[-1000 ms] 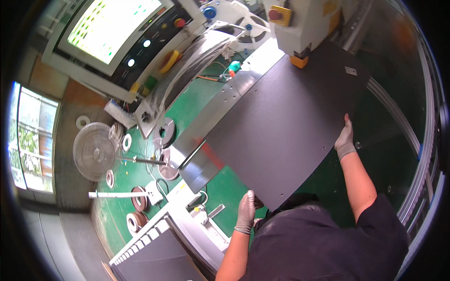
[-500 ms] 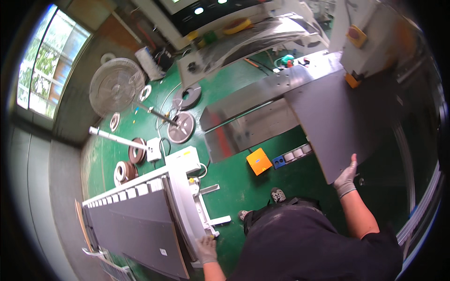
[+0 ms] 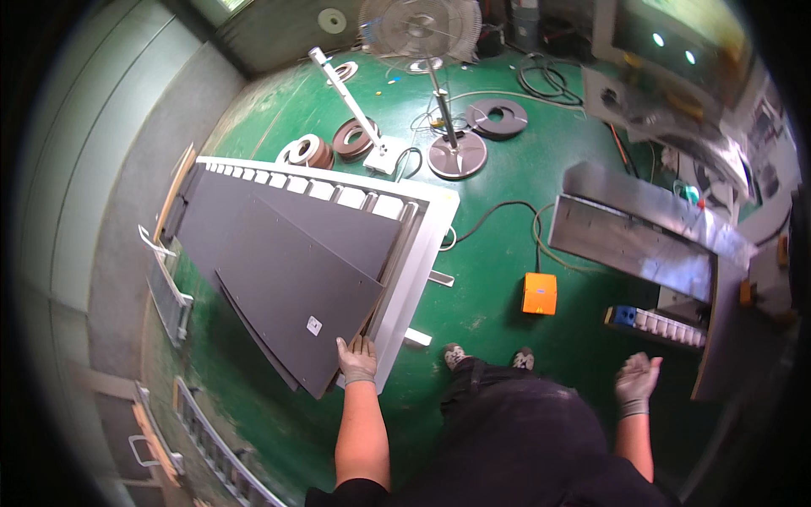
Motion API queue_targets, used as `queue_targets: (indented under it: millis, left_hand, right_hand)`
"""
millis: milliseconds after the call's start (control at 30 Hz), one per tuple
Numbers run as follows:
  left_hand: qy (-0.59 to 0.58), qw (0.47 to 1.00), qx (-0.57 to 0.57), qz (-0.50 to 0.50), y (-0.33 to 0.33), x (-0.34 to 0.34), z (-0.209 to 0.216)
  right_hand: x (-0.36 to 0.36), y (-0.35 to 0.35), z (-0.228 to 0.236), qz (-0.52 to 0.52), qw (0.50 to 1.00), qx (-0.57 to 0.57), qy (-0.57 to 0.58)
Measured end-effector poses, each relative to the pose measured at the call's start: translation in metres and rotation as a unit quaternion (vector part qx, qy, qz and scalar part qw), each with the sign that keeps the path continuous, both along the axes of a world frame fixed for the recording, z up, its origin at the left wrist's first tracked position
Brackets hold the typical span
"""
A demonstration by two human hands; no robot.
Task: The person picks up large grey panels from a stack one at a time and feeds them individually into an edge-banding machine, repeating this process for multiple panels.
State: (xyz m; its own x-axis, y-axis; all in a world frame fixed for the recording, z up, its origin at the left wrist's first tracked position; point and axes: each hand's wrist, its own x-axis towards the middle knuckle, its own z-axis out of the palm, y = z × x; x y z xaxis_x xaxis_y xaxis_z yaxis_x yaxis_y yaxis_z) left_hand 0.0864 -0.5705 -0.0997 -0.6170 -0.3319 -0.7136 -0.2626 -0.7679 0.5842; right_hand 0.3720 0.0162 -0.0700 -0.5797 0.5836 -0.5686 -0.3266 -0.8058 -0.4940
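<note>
My gloved left hand [image 3: 358, 362] touches the near edge of a dark grey panel [image 3: 291, 283] on the left, its fingers stretched and its thumb apart, over the panel's face. This panel carries a small white label [image 3: 314, 325] and lies askew on other dark panels, one corner jutting past the roller stand. My gloved right hand [image 3: 638, 382] hangs in the air with nothing in it, thumb out and fingers loosely bent. Closest to it are another dark panel [image 3: 743, 346] at the right and a row of white sockets with a blue end [image 3: 667, 327].
The white roller stand [image 3: 414, 270] bears the panels. An orange box [image 3: 539, 293] with a cable lies on the green floor. Beyond are a standing fan [image 3: 456, 156], edging rolls [image 3: 496, 118] and a metal machine table [image 3: 634, 245]. A ladder-like frame [image 3: 224, 448] lies lower left.
My view has turned left toward the stacked panels. My right hand has come off the panel at the machine. The left hand has moved onto the labelled panel's edge.
</note>
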Motion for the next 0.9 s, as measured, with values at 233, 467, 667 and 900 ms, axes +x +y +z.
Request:
queue_targets:
  millis: [233, 467, 667, 900]
  left_hand:
    - [0.062, 0.991, 0.024, 0.116, 0.027, -0.004, -0.014]
    - [0.080, 0.995, 0.015, 0.049, -0.021, 0.104, -0.007]
    - [0.010, 0.996, -0.010, -0.087, -0.104, 0.233, 0.040]
    - [-0.021, 0.983, -0.041, 0.176, -0.155, 0.357, 0.008]
  right_hand:
    - [-0.119, -0.118, 0.004, 0.379, 0.920, -0.048, -0.091]
    - [-0.204, -0.176, 0.027, 0.601, 0.762, 0.180, -0.162]
    - [-0.286, -0.202, -0.007, 0.693, 0.693, 0.166, -0.109]
    - [-0.399, -0.299, -0.002, 0.701, 0.608, 0.372, -0.031]
